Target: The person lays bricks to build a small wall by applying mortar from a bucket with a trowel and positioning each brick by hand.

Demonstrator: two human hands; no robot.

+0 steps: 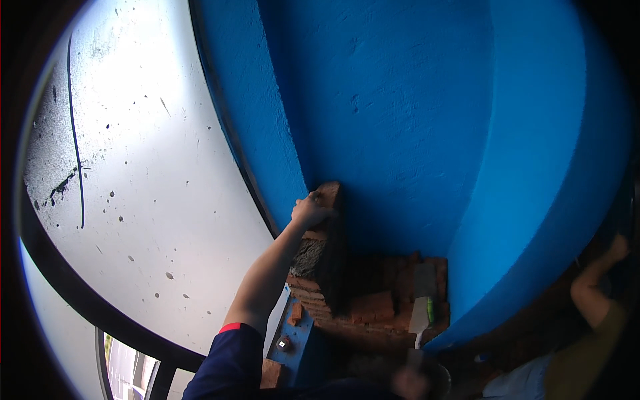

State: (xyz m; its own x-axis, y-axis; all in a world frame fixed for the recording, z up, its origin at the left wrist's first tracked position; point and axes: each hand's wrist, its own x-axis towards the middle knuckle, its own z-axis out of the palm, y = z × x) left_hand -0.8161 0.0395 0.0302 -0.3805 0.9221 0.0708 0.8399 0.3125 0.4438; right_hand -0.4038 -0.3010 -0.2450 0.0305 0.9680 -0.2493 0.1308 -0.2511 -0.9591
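**Brick on top of the unfinished wall**

Brick (330, 195) sits at the top left corner of the brickwork (373, 300), against the blue wall (413, 120). Your left hand (311, 211) is wrapped over its near end. Judge it heavy, stiff and rough; hold it across the short sides. Your right hand's grip is blurred, so you cannot tell. No labels show.

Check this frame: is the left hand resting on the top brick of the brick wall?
Yes, the left hand lies on the top brick against the blue wall.

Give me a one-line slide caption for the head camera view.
Left hand sets a red brick atop a brick stack against a blue wall.
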